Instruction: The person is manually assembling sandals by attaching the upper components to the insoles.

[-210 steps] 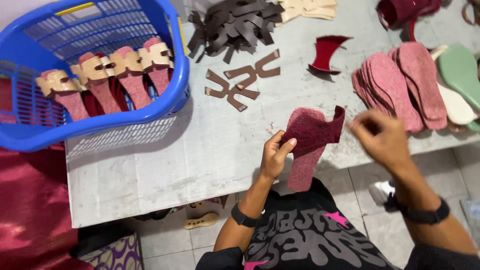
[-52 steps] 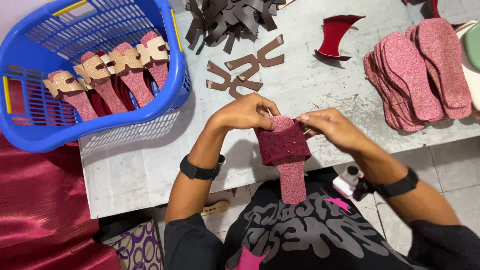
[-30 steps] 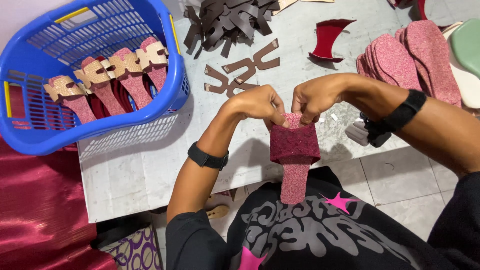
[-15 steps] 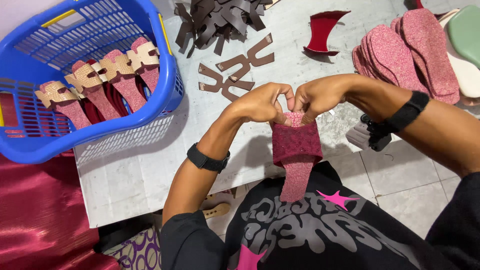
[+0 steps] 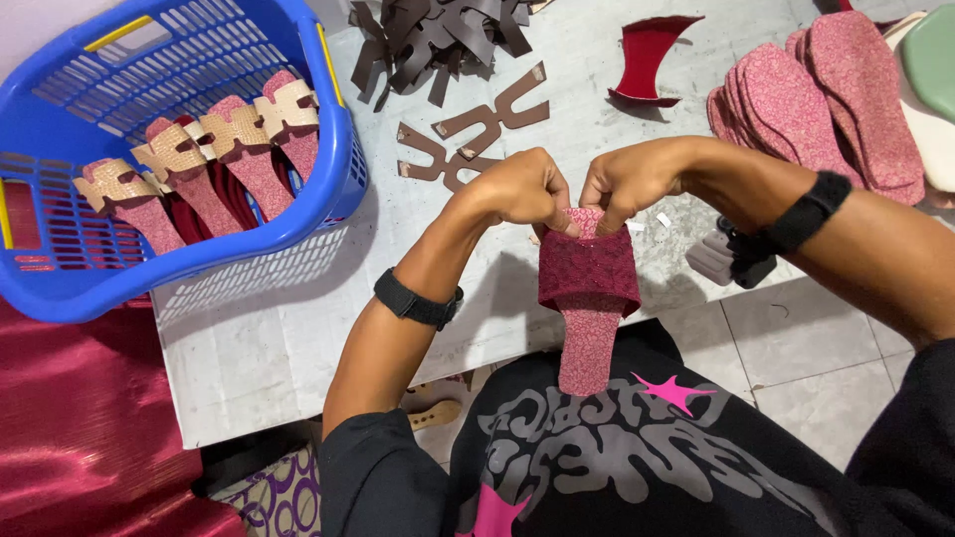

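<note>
Both hands pinch the top of a pink sandal sole wrapped in a dark red strap, held over the near edge of the worktable.

Close to the person's chest, the pink sole point(image 5: 587, 343) hangs heel-down with the dark red strap point(image 5: 589, 273) banded across it; the left hand point(image 5: 519, 189) and the right hand point(image 5: 625, 181) meet at its upper end, fingers closed tight on sole and strap. Beyond them on the grey table point(image 5: 279, 328) lie brown cut-out pieces point(image 5: 468, 139). Left sits a blue basket point(image 5: 328, 189) holding finished sandals point(image 5: 199, 164). Far right rests a stack of pink soles point(image 5: 826, 109), beside a red strap piece point(image 5: 652, 55).
</note>
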